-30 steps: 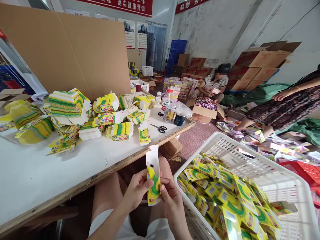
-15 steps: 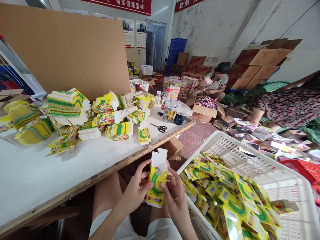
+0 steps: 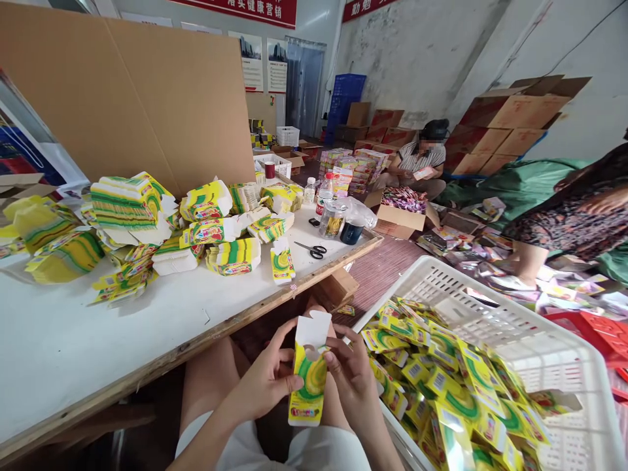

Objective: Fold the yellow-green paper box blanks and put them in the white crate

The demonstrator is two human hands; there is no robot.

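A small yellow-and-green carton [image 3: 310, 379] stands upright above my lap, its white top flap [image 3: 314, 329] raised and its top end open. My left hand [image 3: 275, 373] is closed on the carton's left side, thumb on the front panel and fingers behind. My right hand [image 3: 349, 366] is at the upper right edge, with its thumb against the side and its fingers bent near the flap; part of those fingers is hidden. Another carton [image 3: 282, 261] lies on the table near its edge, beside black-handled scissors [image 3: 314, 250].
Stacks of flattened yellow cartons [image 3: 132, 209] cover the back of the white table [image 3: 122, 347]. A white plastic basket [image 3: 564, 360] of similar cartons stands at my right. Bottles, a jar and a dark mug [image 3: 352, 231] sit at the table's far corner. Two other people are beyond the basket.
The carton and both my hands have come slightly lower. My right thumb has shifted from the carton's front to its right edge. The person at far right has moved, now showing a lower leg.
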